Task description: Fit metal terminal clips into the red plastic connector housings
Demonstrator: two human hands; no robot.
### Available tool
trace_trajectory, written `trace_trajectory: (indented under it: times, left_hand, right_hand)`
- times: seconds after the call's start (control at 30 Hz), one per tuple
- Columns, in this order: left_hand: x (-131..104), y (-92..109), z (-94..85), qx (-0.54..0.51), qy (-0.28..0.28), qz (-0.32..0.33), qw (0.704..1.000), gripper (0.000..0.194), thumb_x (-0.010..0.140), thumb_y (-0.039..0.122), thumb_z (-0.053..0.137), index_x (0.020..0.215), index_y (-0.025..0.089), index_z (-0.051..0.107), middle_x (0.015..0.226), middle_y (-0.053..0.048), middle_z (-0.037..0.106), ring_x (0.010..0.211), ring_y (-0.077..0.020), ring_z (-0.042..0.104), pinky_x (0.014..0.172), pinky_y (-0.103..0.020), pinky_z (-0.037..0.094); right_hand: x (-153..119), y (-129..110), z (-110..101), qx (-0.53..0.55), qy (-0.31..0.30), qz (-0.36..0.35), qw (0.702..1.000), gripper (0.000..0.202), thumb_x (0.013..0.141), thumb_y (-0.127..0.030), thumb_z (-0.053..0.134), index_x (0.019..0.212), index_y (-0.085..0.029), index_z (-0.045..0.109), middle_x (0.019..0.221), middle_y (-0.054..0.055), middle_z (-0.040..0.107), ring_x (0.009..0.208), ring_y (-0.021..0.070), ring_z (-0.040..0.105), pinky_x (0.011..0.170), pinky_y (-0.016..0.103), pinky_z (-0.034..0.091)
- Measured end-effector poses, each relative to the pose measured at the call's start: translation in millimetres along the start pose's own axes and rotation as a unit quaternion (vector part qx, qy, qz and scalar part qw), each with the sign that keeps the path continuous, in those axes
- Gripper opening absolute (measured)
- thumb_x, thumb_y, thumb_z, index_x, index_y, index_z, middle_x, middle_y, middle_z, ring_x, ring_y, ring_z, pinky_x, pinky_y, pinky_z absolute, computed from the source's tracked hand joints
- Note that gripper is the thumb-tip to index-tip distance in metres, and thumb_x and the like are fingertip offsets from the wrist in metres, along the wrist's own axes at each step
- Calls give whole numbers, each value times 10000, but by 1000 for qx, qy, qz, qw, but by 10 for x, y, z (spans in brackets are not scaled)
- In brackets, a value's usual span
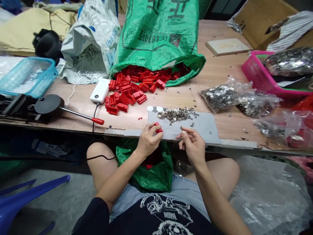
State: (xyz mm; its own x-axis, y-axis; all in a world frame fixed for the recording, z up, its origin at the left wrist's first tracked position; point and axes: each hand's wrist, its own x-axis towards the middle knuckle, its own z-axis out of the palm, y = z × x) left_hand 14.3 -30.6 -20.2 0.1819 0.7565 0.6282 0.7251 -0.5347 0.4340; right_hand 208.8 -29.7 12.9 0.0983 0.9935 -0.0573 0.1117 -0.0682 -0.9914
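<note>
Between the fingers of my left hand (149, 140) is a small red plastic part (158, 128), held at the table's front edge. My right hand (193, 143) is a little to the right, thumb and forefinger pinched together; a tiny dark piece seems to show at the tips, too small to name. Just beyond both hands, a heap of small shiny metal pieces (176, 115) lies on a grey sheet (205, 127). A green bag (156, 176) with red inside rests in my lap below the hands.
Many red plastic parts (132, 89) spill from a large green sack (158, 39). To the left are a white power bank (100, 90), a lever with a red handle (97, 121) and a blue basket (41, 78). Bags of metal pieces (220, 96) and a pink basket (254, 71) stand right.
</note>
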Motion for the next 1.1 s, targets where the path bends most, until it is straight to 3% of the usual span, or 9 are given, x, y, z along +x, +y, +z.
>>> trace_trajectory:
  times: [0.13,0.27,0.4,0.5,0.67,0.77,0.97,1.03,1.1]
  left_hand:
    - [-39,32,32,24,-11,-10,1000,197,947,89,575,904,224,712,1212,-73,696,1268,-260,567,994,-430,587]
    - [-125,178,-206,-13,-19,-22,999,119,970,151,587,937,209,684,1167,-57,695,1166,-222,575,982,-372,569]
    - [-362,435,-443,-22,-217,55,974,86,982,226,589,1020,198,661,1080,-56,683,1017,-199,600,890,-329,561]
    - [-542,509,-461,33,-359,49,931,209,891,265,735,1058,162,663,1105,-93,678,1085,-272,623,1016,-480,532]
    - [-520,362,-473,3,-407,21,913,396,861,337,788,1190,159,657,1166,-108,691,1151,-297,642,1029,-492,532]
    - [-358,285,-575,-75,-331,18,940,281,950,326,685,1195,191,658,1107,-60,724,1041,-215,692,906,-347,578]
    - [-66,165,-728,-97,7,-97,991,227,969,251,641,1196,234,646,1084,-60,710,1012,-191,690,901,-320,584]
    - [9,82,-702,-28,27,-108,993,447,913,252,715,1341,242,584,1285,-121,646,1203,-273,623,1010,-426,556]
    - [68,-3,-629,-26,-33,-77,996,596,895,228,729,1444,253,496,1422,-137,582,1326,-310,547,1103,-501,497]
  right_hand:
    - [141,-203,47,-23,-41,-25,999,359,897,-498,693,1105,-211,636,777,-13,645,424,83,498,395,235,358]
    - [430,-504,312,-98,-44,-115,988,361,904,-468,680,1149,-206,651,692,-48,530,481,96,420,448,251,331]
    - [774,-695,862,-241,-96,-202,944,255,886,-366,684,1069,-190,704,667,-32,557,590,137,515,600,280,402]
    - [991,-704,1414,-351,-119,-224,901,187,918,-331,640,995,-183,724,814,49,698,744,200,618,710,316,445]
    - [1187,-637,2015,-473,-101,-201,852,240,939,-346,594,1037,-173,728,962,137,759,866,280,669,747,352,454]
    - [1151,-630,1897,-462,-85,-187,863,172,894,-301,614,892,-179,735,895,113,763,817,248,667,703,315,432]
    - [738,-519,911,-364,-159,-207,894,101,843,-254,669,824,-193,747,705,29,728,658,178,648,639,275,418]
    - [560,-458,645,-329,-197,-214,898,96,857,-236,666,859,-211,759,768,28,759,693,191,679,669,290,460]
    - [414,-403,475,-287,-214,-211,910,113,880,-223,654,890,-239,766,857,23,787,759,210,716,715,315,512]
